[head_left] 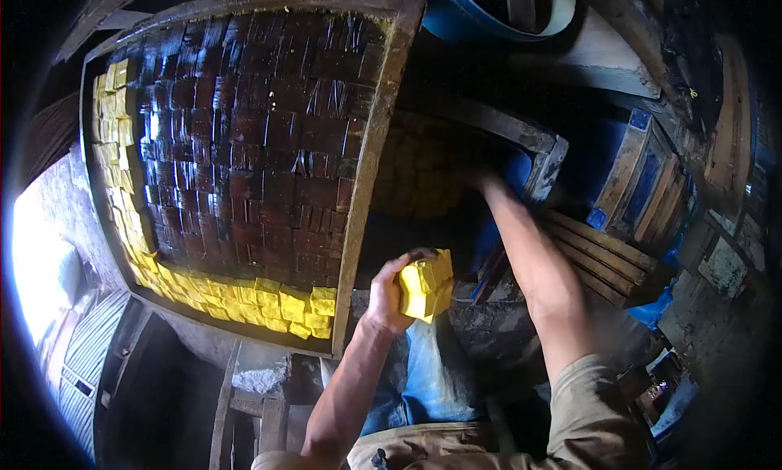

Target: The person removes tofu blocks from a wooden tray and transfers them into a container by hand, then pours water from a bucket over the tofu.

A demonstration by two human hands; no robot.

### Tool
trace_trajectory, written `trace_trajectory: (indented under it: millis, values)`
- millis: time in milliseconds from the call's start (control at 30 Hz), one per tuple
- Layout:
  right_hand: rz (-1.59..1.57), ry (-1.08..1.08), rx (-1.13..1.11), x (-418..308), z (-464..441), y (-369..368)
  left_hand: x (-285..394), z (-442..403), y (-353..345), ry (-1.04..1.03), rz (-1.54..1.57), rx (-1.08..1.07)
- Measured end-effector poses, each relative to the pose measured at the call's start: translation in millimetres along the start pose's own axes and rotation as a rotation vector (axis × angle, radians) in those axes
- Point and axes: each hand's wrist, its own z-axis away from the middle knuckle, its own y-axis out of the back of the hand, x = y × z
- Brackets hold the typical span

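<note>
My left hand (384,295) is closed around a small stack of yellow blocks (428,285) that look like tofu, held above my lap. To its left, a wood-framed tray (352,242) has a dark, wet woven surface (252,136). Rows of similar yellow blocks (236,295) line its left side and near edge. My right arm stretches forward into shadow, where my right hand (482,178) is dark and blurred. It is nearest to a lower tray with dim yellowish blocks (423,164); its fingers cannot be made out.
A blue tub (456,18) stands at the back. Stacked wooden slatted frames (599,258) lie to the right of my right arm, with another wood-and-blue frame (631,177) behind. A wooden stand (261,388) is at the lower left, beside a ribbed grey panel (90,380).
</note>
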Motion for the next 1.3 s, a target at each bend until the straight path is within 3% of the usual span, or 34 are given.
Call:
trace_trajectory:
  millis: [300,700,900,967,1033,1100,1300]
  values:
    - [0.375,0.144,0.178,18,-7,-21,3,17,16,-0.044,-0.051,-0.056]
    - [0.464,0.216,0.195,13,14,-26,5,26,8,-0.074,-0.059,-0.077]
    - [0.247,0.231,0.016,-7,126,-15,4,19,7,-0.106,-0.124,-0.105]
    - [0.145,0.213,-0.104,-8,200,-14,4,17,5,-0.160,-0.256,-0.044]
    - [0.051,0.333,-0.182,5,252,-20,-2,15,-9,-0.175,-0.314,0.064]
    - [-0.002,0.493,-0.249,6,274,-29,-10,10,-16,-0.177,-0.503,0.084]
    - [-0.289,0.321,-0.440,-2,253,-14,-13,23,-25,-0.195,-0.795,0.000]
